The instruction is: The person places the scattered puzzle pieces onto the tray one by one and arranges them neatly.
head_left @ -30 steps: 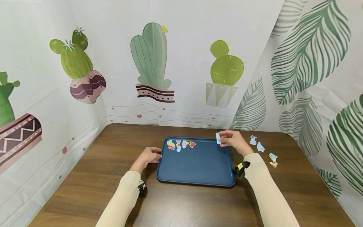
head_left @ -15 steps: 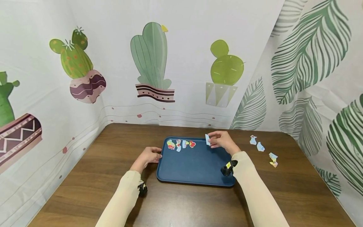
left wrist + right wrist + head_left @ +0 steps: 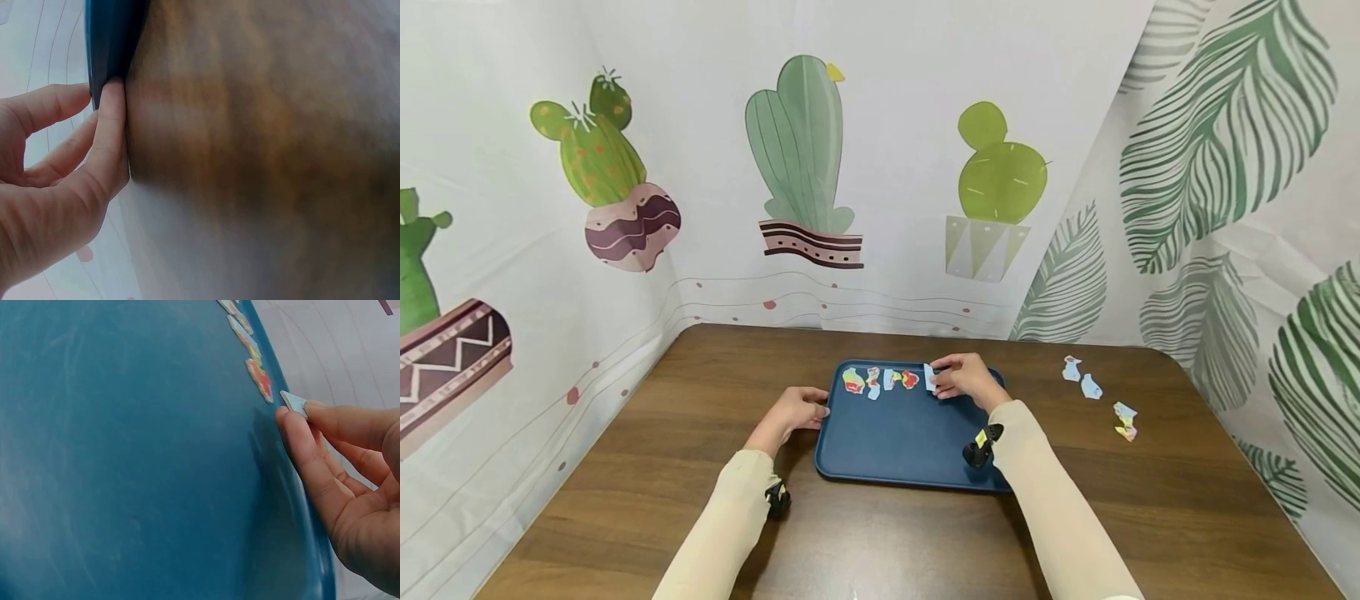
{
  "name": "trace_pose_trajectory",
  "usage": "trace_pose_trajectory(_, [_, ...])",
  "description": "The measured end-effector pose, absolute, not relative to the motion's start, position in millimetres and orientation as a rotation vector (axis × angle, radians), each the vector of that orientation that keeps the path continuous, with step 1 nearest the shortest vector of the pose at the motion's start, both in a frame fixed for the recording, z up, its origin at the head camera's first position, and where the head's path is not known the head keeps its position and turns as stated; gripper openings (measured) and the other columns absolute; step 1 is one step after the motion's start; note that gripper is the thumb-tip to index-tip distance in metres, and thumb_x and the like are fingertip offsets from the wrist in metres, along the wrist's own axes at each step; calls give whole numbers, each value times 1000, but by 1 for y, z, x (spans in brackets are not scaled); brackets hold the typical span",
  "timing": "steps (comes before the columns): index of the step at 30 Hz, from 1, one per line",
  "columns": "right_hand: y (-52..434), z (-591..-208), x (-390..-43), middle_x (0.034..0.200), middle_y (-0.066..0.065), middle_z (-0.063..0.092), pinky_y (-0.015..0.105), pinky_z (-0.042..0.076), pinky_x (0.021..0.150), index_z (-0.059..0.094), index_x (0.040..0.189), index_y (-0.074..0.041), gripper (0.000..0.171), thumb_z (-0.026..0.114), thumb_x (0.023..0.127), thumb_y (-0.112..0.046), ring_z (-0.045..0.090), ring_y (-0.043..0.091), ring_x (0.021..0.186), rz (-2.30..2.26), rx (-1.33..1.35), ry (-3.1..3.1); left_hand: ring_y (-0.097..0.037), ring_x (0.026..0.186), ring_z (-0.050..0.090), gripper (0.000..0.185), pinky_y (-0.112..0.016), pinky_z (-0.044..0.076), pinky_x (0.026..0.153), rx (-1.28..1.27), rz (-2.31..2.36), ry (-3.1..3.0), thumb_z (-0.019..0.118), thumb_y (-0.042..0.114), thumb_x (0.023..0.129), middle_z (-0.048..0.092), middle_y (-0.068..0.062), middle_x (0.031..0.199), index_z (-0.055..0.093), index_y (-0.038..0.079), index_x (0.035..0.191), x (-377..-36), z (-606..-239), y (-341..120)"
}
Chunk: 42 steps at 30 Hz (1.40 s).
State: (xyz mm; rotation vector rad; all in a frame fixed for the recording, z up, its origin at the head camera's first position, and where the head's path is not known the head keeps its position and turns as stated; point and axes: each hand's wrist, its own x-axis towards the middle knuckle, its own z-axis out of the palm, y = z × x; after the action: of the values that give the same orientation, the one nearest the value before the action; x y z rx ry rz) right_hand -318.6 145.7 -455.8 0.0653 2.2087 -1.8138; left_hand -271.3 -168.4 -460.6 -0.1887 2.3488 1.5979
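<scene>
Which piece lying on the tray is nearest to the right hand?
The red piece, at the row's right end; the other pieces on the tray lie farther left.

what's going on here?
A person is handling small, irregular printed pieces. The right hand pinches a light-blue piece near the far rim of a blue tray, while the left hand holds the tray's left edge. A row of pieces lies left of the pinched one; more loose pieces lie on the table, right of the tray.

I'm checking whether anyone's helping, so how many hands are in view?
2. The left hand is at the left edge of the blue tray; the right hand pinches a pale blue piece near the far edge.
</scene>
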Motion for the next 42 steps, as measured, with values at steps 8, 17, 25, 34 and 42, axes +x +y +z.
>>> trace_pose_trajectory(8, [141, -464, -319, 86, 18, 65, 31, 59, 63, 61, 121, 7, 37, 68, 85, 4, 68, 18, 63, -1779, 120, 2217, -20, 78, 64, 39, -37, 59, 75, -178, 1595, 2346, 60, -7, 87, 65, -19, 95, 55, -10, 126, -272, -463, -169])
trace_pose_trajectory(17, [136, -464, -321, 91, 22, 66, 28, 58, 58, 65, 114, 7, 29, 69, 85, 1, 67, 16, 59, -1723, 153, 2302, -20, 76, 64, 39, -37, 59, 74, -173, 1607, 2349, 60, -7, 87, 65, -18, 93, 55, -10, 125, -272, -461, -169])
trace_pose_trajectory(25, [133, -461, -322, 89, 21, 68, 28, 58, 57, 67, 111, 5, 27, 70, 85, 0, 67, 16, 57, -1676, 154, 2351, -21, 77, 64, 39, -37, 59, 75, -166, 1607, 2354, 60, -7, 87, 65, -19, 95, 55, -10, 125, -272, -460, -168])
trace_pose_trajectory(34, [130, -463, -324, 80, 18, 66, 27, 57, 53, 69, 106, 5, 24, 71, 82, 3, 63, 13, 51, -1643, 186, 2398, -19, 75, 63, 38, -37, 58, 75, -186, 1593, 2361, 60, -7, 87, 65, -16, 90, 56, -10, 125, -273, -463, -167])
trace_pose_trajectory(42, [132, -459, -321, 81, 17, 65, 28, 58, 56, 68, 108, 5, 25, 71, 84, 0, 65, 14, 54, -1638, 164, 2378, -19, 76, 64, 39, -36, 59, 74, -176, 1594, 2359, 60, -7, 87, 65, -17, 92, 56, -10, 125, -273, -462, -168])
